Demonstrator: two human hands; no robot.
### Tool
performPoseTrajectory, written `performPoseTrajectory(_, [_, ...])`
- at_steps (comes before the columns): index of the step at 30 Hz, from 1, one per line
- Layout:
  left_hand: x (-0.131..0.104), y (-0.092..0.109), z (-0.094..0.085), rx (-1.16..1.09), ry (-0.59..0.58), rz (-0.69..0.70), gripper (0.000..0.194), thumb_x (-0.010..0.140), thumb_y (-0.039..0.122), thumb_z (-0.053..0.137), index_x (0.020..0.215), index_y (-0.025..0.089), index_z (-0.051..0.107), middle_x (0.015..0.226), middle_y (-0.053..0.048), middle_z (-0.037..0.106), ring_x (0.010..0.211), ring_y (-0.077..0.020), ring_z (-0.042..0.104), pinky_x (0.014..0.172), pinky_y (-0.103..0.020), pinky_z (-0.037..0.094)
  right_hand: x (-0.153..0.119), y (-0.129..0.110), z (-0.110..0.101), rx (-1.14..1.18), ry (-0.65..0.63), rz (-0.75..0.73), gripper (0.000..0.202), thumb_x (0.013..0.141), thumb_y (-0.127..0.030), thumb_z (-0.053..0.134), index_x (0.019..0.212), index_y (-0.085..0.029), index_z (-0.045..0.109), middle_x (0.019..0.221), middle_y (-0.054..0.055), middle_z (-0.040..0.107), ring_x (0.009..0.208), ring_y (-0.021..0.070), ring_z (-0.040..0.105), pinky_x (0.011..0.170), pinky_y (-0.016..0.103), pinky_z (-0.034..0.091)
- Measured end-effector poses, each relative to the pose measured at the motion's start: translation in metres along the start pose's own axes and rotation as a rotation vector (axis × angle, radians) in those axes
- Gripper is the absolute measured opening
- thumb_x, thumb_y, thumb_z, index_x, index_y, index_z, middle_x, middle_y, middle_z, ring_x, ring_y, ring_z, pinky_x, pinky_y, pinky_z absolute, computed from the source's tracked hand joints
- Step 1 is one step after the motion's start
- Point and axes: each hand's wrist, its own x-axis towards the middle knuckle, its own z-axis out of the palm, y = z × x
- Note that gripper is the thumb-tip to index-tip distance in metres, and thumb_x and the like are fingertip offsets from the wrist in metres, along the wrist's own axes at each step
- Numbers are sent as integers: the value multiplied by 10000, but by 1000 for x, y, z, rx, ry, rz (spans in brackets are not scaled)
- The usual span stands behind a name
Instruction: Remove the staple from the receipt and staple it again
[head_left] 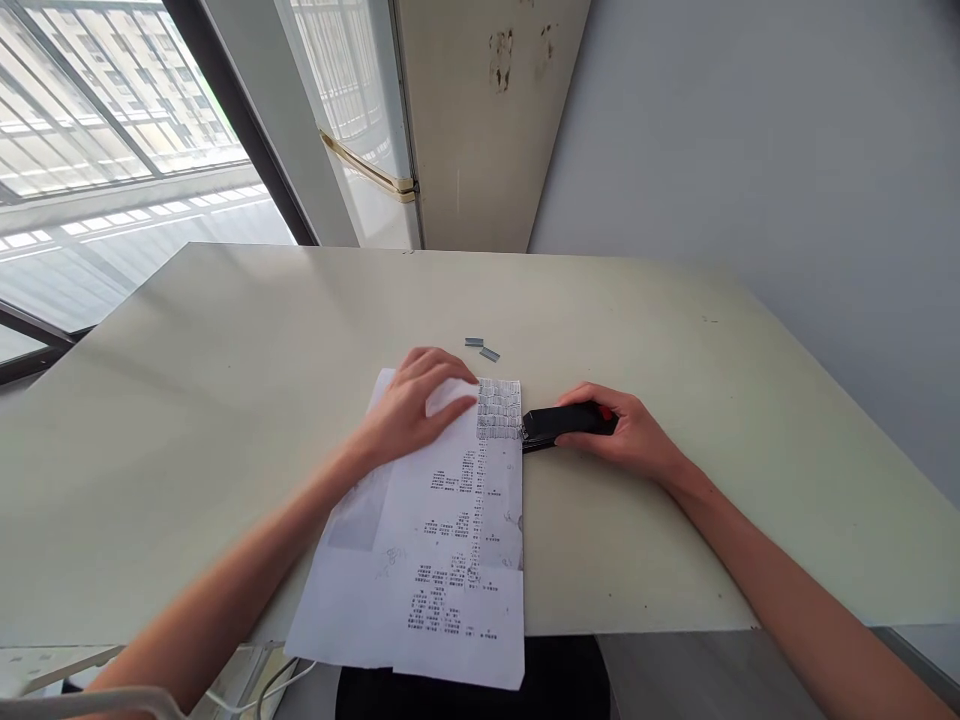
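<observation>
Printed paper (450,600) lies on the table, its near edge hanging over the front. The print reads upside down. Dense rows of short fine marks (499,408) fill its far right corner; I cannot tell if they are print or staples. My left hand (420,405) rests over the paper's far part, fingers stretched out and thumb apart. A black stapler (570,425) with a red spot lies in the grip of my right hand (634,430). Its front end meets the paper's right edge. Beyond the paper are two short strips of staples (474,342).
The pale table (675,560) spreads widely around the paper. A fridge (480,140) stands past its far edge, a grey wall (772,130) to the right, windows (112,100) to the left. Cables (262,690) and a dark seat (472,690) show below the front edge.
</observation>
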Motion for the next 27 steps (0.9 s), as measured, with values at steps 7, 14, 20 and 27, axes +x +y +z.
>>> performPoseTrajectory(7, [-38,29,13,28,-330,300,629,932,593,732,1508,395,576,1737,-26,319,1606,-401,256,1302,-620,270,-1,-8,-8,-156,-10,-40,367,823,-566,826,1027,-285,709,1032,51,759,893,257,678,761,384,551])
performPoseTrajectory(14, [-46,41,39,140,-278,245,576,1060,572,531,1595,369,473,1779,-20,138,1639,-352,128,1334,-594,182,14,-37,-7,-278,-12,17,470,1013,-677,517,1197,-294,718,1295,67,742,1176,287,676,911,392,557])
performPoseTrajectory(20, [-53,42,44,129,-222,226,557,1076,550,510,1604,385,448,1779,9,119,1633,-352,128,1341,-596,161,34,-54,18,-361,8,62,558,1085,-658,306,1276,-318,705,1430,41,691,1396,313,563,1157,481,429])
performPoseTrajectory(27, [-59,44,52,97,-162,186,562,1078,560,494,1606,375,446,1781,5,132,1634,-352,125,1345,-594,157,36,-70,33,-488,-44,44,575,1097,-625,262,1275,-331,724,1417,34,707,1365,326,597,1142,494,449])
